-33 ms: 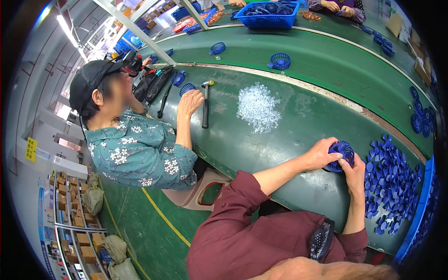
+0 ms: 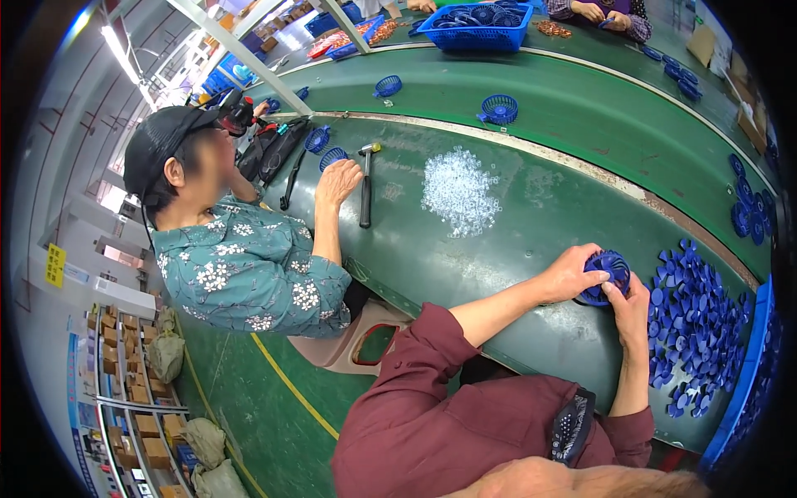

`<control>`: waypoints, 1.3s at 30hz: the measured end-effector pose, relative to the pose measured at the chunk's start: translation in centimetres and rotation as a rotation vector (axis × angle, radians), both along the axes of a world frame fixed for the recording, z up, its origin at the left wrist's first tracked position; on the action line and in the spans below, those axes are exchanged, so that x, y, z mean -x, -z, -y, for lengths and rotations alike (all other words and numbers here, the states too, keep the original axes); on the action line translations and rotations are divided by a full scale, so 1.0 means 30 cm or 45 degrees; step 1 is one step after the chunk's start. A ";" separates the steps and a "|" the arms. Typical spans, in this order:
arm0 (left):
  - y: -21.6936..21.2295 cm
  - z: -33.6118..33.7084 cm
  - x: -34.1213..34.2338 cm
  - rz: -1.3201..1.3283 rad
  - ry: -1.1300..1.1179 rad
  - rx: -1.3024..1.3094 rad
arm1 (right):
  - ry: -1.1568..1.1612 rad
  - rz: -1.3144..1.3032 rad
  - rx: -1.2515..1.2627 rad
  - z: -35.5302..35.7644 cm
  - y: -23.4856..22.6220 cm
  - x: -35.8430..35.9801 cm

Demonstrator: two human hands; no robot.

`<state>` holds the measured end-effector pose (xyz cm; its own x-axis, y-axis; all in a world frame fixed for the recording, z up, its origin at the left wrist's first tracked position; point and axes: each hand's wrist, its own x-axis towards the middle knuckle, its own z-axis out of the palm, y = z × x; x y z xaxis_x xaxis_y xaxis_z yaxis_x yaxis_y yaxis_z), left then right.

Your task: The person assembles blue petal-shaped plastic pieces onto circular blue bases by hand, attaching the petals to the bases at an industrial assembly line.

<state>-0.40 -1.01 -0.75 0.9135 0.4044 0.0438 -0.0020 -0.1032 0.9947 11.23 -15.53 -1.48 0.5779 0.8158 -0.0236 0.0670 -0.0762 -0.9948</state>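
Between my two hands is a round, dark blue slatted plastic fan guard (image 2: 613, 264), held just over the green worktable (image 2: 531, 236). My left hand (image 2: 574, 272) is wrapped round its left side. On its right and near side my right hand (image 2: 633, 309) grips it, the thumb pressed against the rim. The fingers partly hide the guard, so its inside cannot be fully made out. Close by on the right lies a large heap of small flat blue plastic pieces (image 2: 693, 319). A pile of small clear plastic pieces (image 2: 459, 192) lies farther left on the table.
On my left sits a co-worker in a flowered shirt (image 2: 249, 270), a hand near another blue guard (image 2: 333, 158) and a hammer (image 2: 366, 187). Beyond the worktable runs a green conveyor belt (image 2: 581, 124) carrying blue guards. A blue bin edge (image 2: 743, 373) borders the right.
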 end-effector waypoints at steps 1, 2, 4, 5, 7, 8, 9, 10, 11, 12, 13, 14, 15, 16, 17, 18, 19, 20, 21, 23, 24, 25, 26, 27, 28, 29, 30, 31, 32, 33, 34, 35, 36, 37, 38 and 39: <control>0.001 0.001 0.003 0.003 -0.001 -0.001 | -0.001 0.003 -0.001 0.000 0.003 0.003; 0.003 0.003 0.007 0.027 -0.012 -0.024 | -0.016 -0.019 -0.016 0.002 0.008 0.004; 0.012 0.010 0.011 0.052 -0.026 -0.045 | -0.034 -0.040 -0.028 0.003 0.009 0.014; 0.017 0.018 0.011 0.049 -0.063 -0.109 | -0.017 -0.028 -0.036 0.004 0.007 0.020; 0.017 0.031 -0.002 0.062 -0.076 -0.164 | 0.026 -0.001 -0.036 0.015 -0.004 0.016; 0.020 0.036 -0.006 0.079 -0.105 -0.231 | 0.055 0.123 -0.015 0.018 -0.006 0.019; 0.027 0.043 -0.017 0.096 -0.122 -0.295 | 0.095 0.245 0.012 0.025 -0.006 0.017; 0.049 0.029 -0.017 0.178 -0.140 -0.360 | 0.098 0.355 0.002 0.009 -0.028 0.033; 0.038 0.018 -0.003 0.102 -0.167 -0.397 | 0.083 0.410 0.111 -0.004 -0.023 0.030; 0.018 0.016 0.002 0.071 -0.166 -0.309 | 0.073 0.403 0.134 -0.008 -0.021 0.023; 0.002 0.001 0.006 0.021 -0.143 -0.299 | 0.051 0.378 0.060 -0.017 -0.002 0.015; -0.024 -0.012 0.007 0.014 -0.107 -0.264 | 0.055 0.351 0.087 -0.019 -0.013 0.006; -0.018 -0.026 0.016 0.056 -0.094 -0.175 | 0.054 0.339 0.054 -0.031 -0.019 0.014; -0.018 -0.038 0.022 0.019 -0.064 0.013 | 0.064 0.325 0.068 -0.041 -0.017 0.014; -0.015 -0.034 0.011 0.045 -0.028 0.204 | 0.069 0.265 0.180 -0.038 -0.039 0.010; -0.008 -0.047 0.002 -0.016 -0.010 0.341 | 0.085 0.133 0.150 -0.043 -0.035 0.012; -0.003 -0.048 -0.011 -0.010 0.028 0.432 | 0.097 0.001 0.112 -0.041 -0.026 0.008; -0.001 -0.047 -0.025 -0.006 0.061 0.521 | 0.125 0.007 0.115 -0.030 -0.026 -0.002; 0.012 -0.047 -0.034 -0.022 0.077 0.540 | 0.101 -0.060 0.086 -0.022 -0.024 -0.005; 0.024 -0.051 -0.039 -0.032 0.078 0.485 | 0.074 -0.126 0.065 -0.024 -0.016 -0.013; 0.019 -0.045 -0.040 -0.042 0.067 0.432 | 0.057 -0.051 0.078 -0.025 0.014 -0.024; 0.011 -0.043 -0.032 -0.090 0.055 0.398 | 0.040 0.020 0.098 -0.027 0.032 -0.028; 0.012 -0.044 -0.030 -0.060 -0.003 0.360 | 0.000 -0.004 0.058 -0.031 0.044 -0.029; 0.012 -0.052 -0.014 -0.028 -0.082 0.313 | -0.083 0.148 0.194 -0.033 0.017 -0.032; 0.018 -0.079 -0.002 -0.022 -0.140 0.237 | -0.176 0.311 0.313 -0.052 -0.013 -0.041; 0.037 -0.075 0.000 0.006 -0.256 0.125 | -0.169 0.183 0.318 -0.050 -0.017 -0.050; 0.050 -0.080 -0.009 0.035 -0.320 0.029 | -0.107 0.152 0.411 -0.051 -0.037 -0.087; 0.057 -0.082 -0.014 0.081 -0.371 -0.010 | 0.081 0.085 0.294 -0.050 -0.063 -0.109; 0.064 -0.083 -0.024 0.059 -0.375 -0.131 | 0.231 0.005 0.191 -0.039 -0.085 -0.152; 0.069 -0.071 -0.038 0.052 -0.334 -0.027 | 0.382 -0.039 0.025 -0.023 -0.089 -0.196; 0.078 -0.071 -0.034 0.048 -0.311 -0.005 | 0.497 0.007 0.022 -0.014 -0.101 -0.216; 0.085 -0.062 -0.044 0.024 -0.289 0.034 | 0.571 0.187 0.032 0.015 -0.089 -0.242; 0.097 -0.065 -0.042 -0.004 -0.270 0.005 | 0.519 0.578 0.147 0.048 -0.071 -0.256; 0.088 -0.058 -0.037 -0.013 -0.234 -0.005 | 0.477 0.970 0.267 0.081 -0.058 -0.255; 0.074 -0.054 -0.025 -0.027 -0.203 -0.012 | 0.380 1.203 0.425 0.099 -0.073 -0.223; 0.064 -0.055 -0.013 -0.021 -0.227 -0.015 | 0.280 1.437 0.583 0.115 -0.101 -0.190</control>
<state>-0.02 0.65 -2.66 0.8280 0.5596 0.0353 0.0336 -0.1123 0.9931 16.92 -18.99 1.56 0.5836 0.7468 0.3189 0.8113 -0.5198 -0.2674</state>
